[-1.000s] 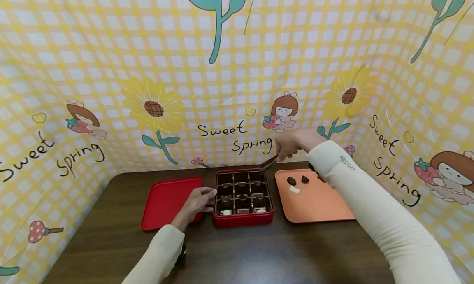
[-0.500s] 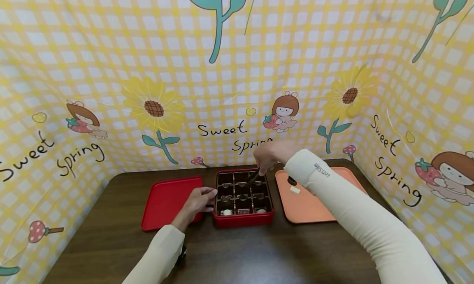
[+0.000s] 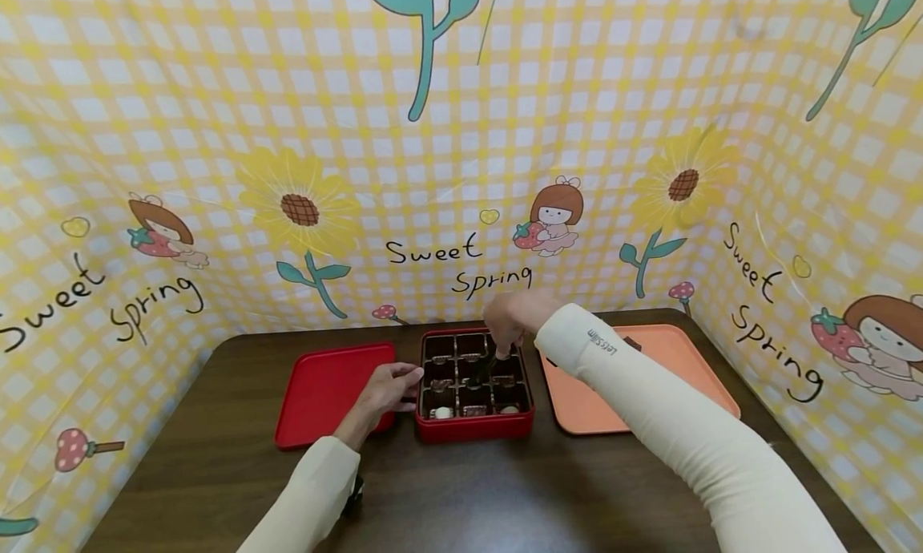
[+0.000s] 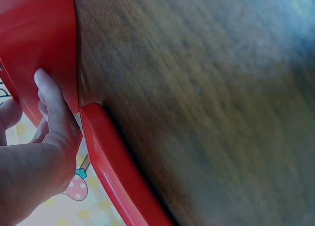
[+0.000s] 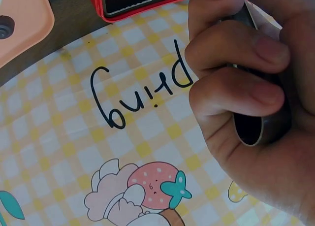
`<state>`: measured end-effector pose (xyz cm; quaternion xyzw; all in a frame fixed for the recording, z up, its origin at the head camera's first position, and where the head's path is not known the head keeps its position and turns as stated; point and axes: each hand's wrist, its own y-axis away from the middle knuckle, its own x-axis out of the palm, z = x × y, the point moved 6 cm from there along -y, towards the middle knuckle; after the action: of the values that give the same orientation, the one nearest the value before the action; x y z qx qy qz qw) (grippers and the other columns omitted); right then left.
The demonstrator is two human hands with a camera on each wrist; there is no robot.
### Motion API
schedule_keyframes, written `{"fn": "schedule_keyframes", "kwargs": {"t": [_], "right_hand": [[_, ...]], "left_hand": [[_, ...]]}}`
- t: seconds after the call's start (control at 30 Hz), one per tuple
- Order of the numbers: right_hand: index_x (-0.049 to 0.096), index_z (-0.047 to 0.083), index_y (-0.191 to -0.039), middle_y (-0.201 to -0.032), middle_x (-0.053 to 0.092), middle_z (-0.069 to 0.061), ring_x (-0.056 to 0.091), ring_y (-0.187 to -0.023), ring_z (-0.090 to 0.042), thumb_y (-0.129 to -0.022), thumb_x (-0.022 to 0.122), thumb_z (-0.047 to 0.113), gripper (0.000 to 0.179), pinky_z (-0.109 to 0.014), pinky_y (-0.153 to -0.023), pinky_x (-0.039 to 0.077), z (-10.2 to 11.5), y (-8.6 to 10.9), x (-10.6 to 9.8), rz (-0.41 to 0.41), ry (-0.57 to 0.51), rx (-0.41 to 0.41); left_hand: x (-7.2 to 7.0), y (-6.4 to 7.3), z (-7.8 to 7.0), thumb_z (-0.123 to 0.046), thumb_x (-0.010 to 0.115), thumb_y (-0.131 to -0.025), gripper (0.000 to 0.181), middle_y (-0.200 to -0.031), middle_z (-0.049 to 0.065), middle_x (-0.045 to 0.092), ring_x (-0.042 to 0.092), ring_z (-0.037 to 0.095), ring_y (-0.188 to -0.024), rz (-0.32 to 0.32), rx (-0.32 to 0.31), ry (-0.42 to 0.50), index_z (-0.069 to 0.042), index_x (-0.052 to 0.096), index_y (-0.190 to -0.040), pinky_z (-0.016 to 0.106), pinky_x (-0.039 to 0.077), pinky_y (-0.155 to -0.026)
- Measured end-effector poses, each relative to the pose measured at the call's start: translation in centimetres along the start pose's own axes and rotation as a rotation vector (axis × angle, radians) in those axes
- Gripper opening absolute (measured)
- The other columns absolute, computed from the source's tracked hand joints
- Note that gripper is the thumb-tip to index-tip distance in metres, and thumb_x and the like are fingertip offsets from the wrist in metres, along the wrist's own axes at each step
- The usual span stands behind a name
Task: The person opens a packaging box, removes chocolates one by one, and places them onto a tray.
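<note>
A red box [image 3: 472, 431] with a grid of dark compartments stands mid-table. Chocolates sit in its front row, among them a white round chocolate [image 3: 442, 413] at the left. My left hand [image 3: 385, 391] touches the box's left wall with fairly straight fingers, the thumb near the rim. In the left wrist view, one fingertip rests on that red wall [image 4: 34, 44]. My right hand [image 3: 507, 319] is above the box's back right part, gripping dark tongs [image 5: 268, 125] with curled fingers. The tongs point down into the middle of the grid; whether their tips hold anything cannot be made out.
A flat red lid [image 3: 332, 393] lies left of the box. At the right is an orange tray [image 3: 678, 361], partly covered by my right sleeve, with a brown chocolate [image 3: 632, 343] showing. A patterned cloth [image 3: 461, 176] hangs behind the table.
My right hand and the tongs have moved left and lower, from the box's back right corner into its middle compartment. The right forearm now covers more chocolates on the tray. My left hand stays put.
</note>
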<state>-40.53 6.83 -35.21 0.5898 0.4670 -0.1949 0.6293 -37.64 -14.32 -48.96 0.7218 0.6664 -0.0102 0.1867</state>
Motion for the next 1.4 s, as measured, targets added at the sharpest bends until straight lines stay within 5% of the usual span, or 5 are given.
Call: {"fn": "schedule_keyframes", "kwargs": {"t": [0.3,0.67,1.4], "right_hand": [[0.070,0.019,-0.074,-0.058,0.055,0.003,0.040,-0.048,-0.012,-0.090,0.074,0.039,0.025,-0.029,-0.047,0.030,0.5,0.1,0.4,-0.003,-0.005,-0.014],[0.057,0.021,-0.060,-0.055,0.050,0.004,0.039,-0.049,-0.013,-0.092,0.072,0.037,0.039,-0.030,-0.048,0.032,0.9,-0.7,0.9,-0.004,0.029,-0.040],[0.060,0.020,-0.065,-0.053,0.050,0.003,0.036,-0.046,-0.012,-0.097,0.067,0.031,0.034,-0.030,-0.048,0.031,0.6,0.0,1.2,0.002,-0.020,-0.056]], "left_hand": [[0.0,-0.2,0.1,-0.022,0.062,-0.100,0.037,-0.105,0.016,0.064,0.066,0.023,-0.087,0.004,-0.017,-0.003,0.002,0.060,-0.129,0.034,0.063,-0.068],[-0.1,-0.2,0.2,-0.021,0.061,-0.101,0.037,-0.112,0.017,0.065,0.066,0.022,-0.088,0.004,-0.018,-0.007,0.001,0.060,-0.130,0.035,0.063,-0.068],[0.0,-0.1,0.2,-0.020,0.060,-0.101,0.035,-0.101,0.014,0.064,0.064,0.020,-0.084,-0.002,-0.002,-0.008,0.002,0.061,-0.128,0.036,0.063,-0.069]]}}
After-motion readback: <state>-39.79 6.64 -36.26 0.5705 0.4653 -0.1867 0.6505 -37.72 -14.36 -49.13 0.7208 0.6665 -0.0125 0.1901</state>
